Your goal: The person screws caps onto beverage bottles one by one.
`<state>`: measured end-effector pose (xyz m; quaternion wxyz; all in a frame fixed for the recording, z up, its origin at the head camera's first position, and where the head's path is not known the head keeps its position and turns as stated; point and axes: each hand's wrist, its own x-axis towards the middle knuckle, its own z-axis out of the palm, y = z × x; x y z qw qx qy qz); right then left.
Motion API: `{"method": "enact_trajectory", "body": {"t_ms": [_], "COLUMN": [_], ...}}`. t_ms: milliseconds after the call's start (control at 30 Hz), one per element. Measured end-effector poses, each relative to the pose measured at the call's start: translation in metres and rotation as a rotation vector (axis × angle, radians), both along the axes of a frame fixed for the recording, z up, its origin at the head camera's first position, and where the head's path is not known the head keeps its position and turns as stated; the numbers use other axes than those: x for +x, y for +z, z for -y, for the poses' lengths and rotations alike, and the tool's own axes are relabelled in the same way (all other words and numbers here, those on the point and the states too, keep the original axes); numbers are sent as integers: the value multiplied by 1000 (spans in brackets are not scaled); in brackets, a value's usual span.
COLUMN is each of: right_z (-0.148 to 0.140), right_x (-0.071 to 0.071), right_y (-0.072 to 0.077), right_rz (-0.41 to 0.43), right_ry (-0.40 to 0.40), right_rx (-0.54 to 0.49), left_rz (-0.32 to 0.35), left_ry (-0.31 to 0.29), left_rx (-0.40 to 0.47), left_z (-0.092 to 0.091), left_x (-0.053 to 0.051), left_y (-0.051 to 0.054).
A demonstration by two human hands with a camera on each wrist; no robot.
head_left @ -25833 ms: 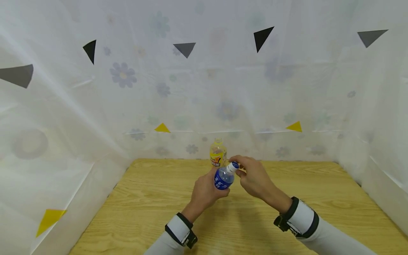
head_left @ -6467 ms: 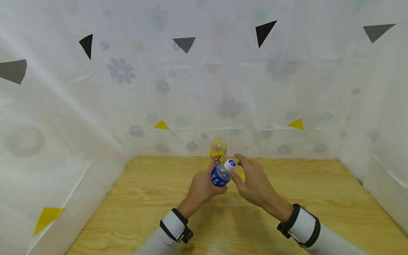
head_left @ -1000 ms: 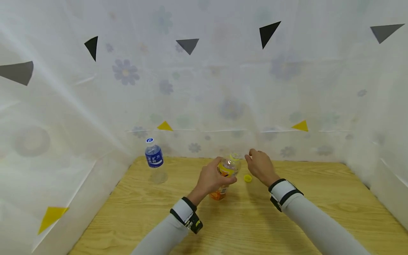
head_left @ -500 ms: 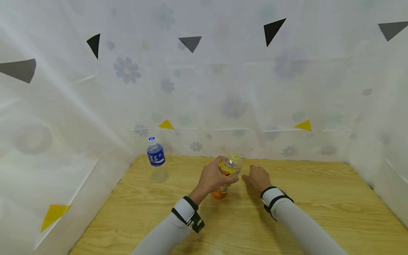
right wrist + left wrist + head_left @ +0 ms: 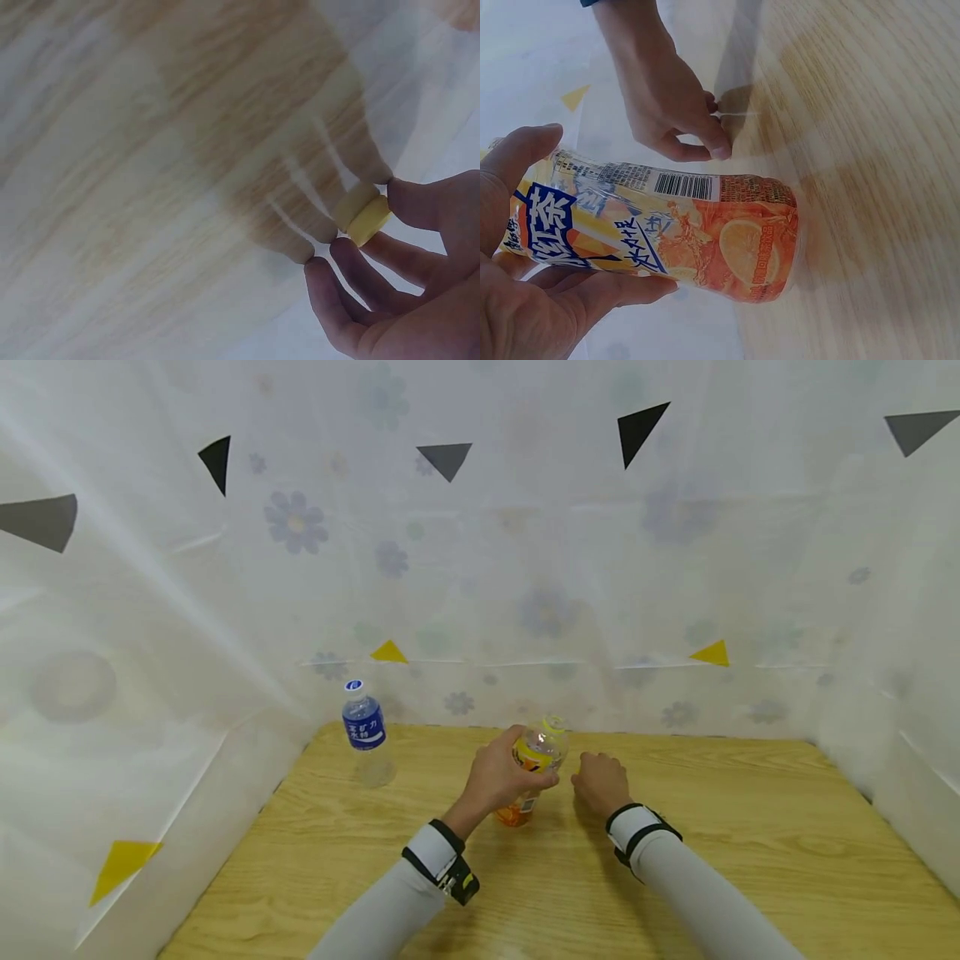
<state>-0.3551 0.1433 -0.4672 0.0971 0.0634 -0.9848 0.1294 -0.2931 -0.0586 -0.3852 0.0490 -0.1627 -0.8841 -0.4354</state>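
A clear bottle point(image 5: 534, 760) with a yellow and orange iced-tea label is gripped by my left hand point(image 5: 497, 777); its neck shows no cap. In the left wrist view the bottle's orange-printed lower part point(image 5: 750, 244) is near the table and my thumb and fingers wrap its upper half. Just right of the bottle, my right hand point(image 5: 602, 783) is down at the tabletop. The right wrist view shows its thumb and fingers pinching a small yellow bottle cap point(image 5: 369, 221) at the table surface. In the head view the right hand hides that cap.
A capped clear bottle with a blue label point(image 5: 364, 728) stands upright at the table's back left. The wooden table point(image 5: 735, 835) has pale plastic sheeting point(image 5: 525, 568) behind it and at both sides.
Earlier my left hand held the blue-label bottle, which now stands at the left; it now grips the tea bottle. My right hand has lowered onto the yellow cap over the last second.
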Motion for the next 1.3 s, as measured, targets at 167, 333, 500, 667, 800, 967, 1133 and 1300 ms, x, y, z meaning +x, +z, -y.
{"method": "enact_trajectory", "body": {"t_ms": [167, 333, 500, 667, 800, 967, 1133, 1300], "right_z": [-3, 0, 7, 8, 4, 0, -5, -10], "right_x": [3, 4, 5, 13, 22, 32, 36, 43], "right_y": [2, 23, 59, 84, 92, 92, 85, 78], "right_rz": [-9, -2, -45, -143, -191, -216, -192, -126], "right_ry": [14, 26, 55, 93, 117, 129, 129, 127], "right_rx": [-45, -111, -187, -273, -325, -323, -316, -293], "left_rz": [2, 2, 2, 12, 18, 16, 15, 21], "left_ry": [3, 4, 3, -2, -6, -3, -6, -15], "left_rx": [0, -1, 9, 16, 27, 19, 15, 13], "left_z": [0, 1, 3, 3, 3, 3, 3, 3], "left_x": [0, 0, -1, -1, -1, -2, -3, -3], "left_y": [0, -2, -2, -2, -2, -1, 0, -1]}}
